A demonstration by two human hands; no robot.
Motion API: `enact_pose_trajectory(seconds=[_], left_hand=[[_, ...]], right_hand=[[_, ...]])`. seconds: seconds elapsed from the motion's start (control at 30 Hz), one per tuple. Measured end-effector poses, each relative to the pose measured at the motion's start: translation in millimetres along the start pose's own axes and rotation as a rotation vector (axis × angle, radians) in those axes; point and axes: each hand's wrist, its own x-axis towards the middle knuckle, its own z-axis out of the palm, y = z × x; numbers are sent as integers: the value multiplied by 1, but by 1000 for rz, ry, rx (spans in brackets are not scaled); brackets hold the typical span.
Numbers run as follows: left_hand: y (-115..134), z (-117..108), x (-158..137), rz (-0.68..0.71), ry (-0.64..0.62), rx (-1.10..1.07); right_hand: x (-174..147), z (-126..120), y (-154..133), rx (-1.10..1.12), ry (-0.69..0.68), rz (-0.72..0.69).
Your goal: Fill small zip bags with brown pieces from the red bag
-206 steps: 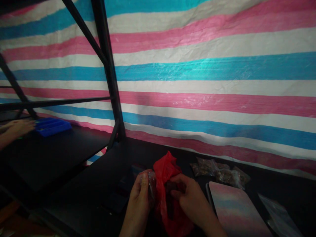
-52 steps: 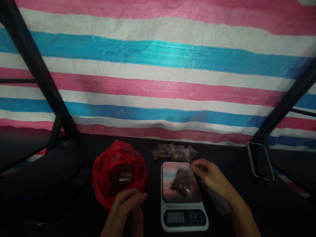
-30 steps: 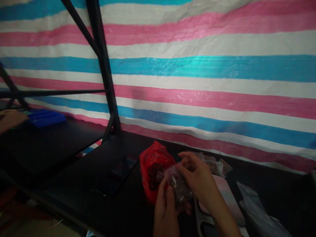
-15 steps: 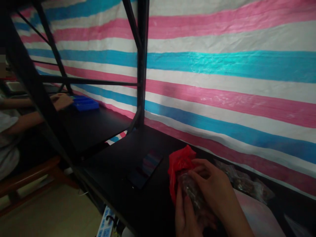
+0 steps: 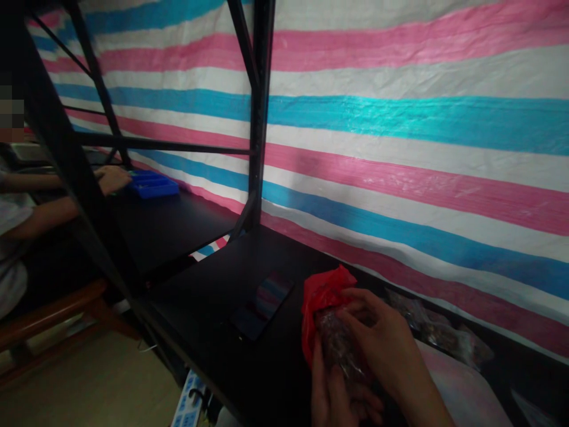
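A red plastic bag [image 5: 326, 281] is bunched at the near right of the black table. Partly inside its mouth lies a clear plastic packet [image 5: 342, 347] with dark contents that I cannot make out. My left hand [image 5: 333, 391] is wrapped round the packet's near side, its fingers along the bag's lower edge. From the right, my right hand [image 5: 386, 338] pinches at the top of the packet where it meets the red bag. To the left of the bag lies a dark phone [image 5: 263, 305], flat on the table, its screen reflecting the stripes.
Several small clear bags [image 5: 438, 332] lie along the back edge, right of my hands, beside a pale sheet or tray [image 5: 462, 379]. A black frame post [image 5: 258, 118] rises before the striped tarp [image 5: 400, 118]. At left, another person's hands [image 5: 111, 177] are near a blue tray [image 5: 155, 185].
My left hand has shifted slightly down and left along the packet, its fingers curling further underneath. The right hand stays pinched near the bag's mouth. The view has moved slightly.
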Motion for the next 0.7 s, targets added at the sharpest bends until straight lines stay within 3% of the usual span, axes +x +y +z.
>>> enact_pose_trajectory(seconds=[0.53, 0.7], left_hand=[[-4, 2, -2, -28, -19, 208], [0, 2, -3, 23, -20, 246]], right_hand=[[-11, -3, 11, 37, -16, 16], [-14, -9, 9, 67, -20, -4]])
